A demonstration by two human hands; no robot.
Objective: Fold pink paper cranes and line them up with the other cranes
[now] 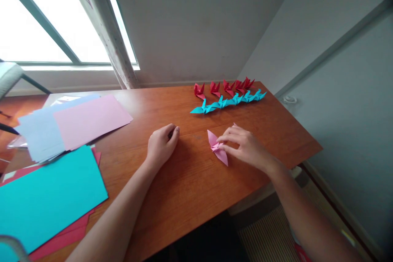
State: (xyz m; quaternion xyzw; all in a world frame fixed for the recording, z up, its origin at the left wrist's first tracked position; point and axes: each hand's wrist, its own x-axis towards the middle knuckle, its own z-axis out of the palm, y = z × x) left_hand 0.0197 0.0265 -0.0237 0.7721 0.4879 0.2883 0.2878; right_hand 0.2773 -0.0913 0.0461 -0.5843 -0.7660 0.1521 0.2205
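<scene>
Centrally, your right hand (245, 144) is seen with thumb and fingers narrowed to a pinch on a small pink folded-paper crane (216, 146), which sits on the worktop with its wings spread to either side of the body; the fingers hide part of the far side. Your left hand (161, 144) rests on the same surface, apart from the crane, its fingers curled into a loose fist; nothing shows in it, though the palm is hidden. The step in hand appears to be the setting or shaping of this pink figure. The next move, as judged here, calls for a light touch, since thin folds and pointed wings would crease under pressure, and for a clean release.

Beyond your right hand, note a row of turquoise folded-paper cranes (236, 100), set close together, and behind it a row of red folded-paper cranes (229, 87). To your left lie pale blue paper sheets (37, 131), partly covered by a rectangular pink paper sheet (92, 120); nearer you, a large turquoise paper sheet (52, 196) overlies red paper sheets (69, 233). All rest on the brown wooden worktop (184, 200), with a bright window (46, 20) at upper left.
</scene>
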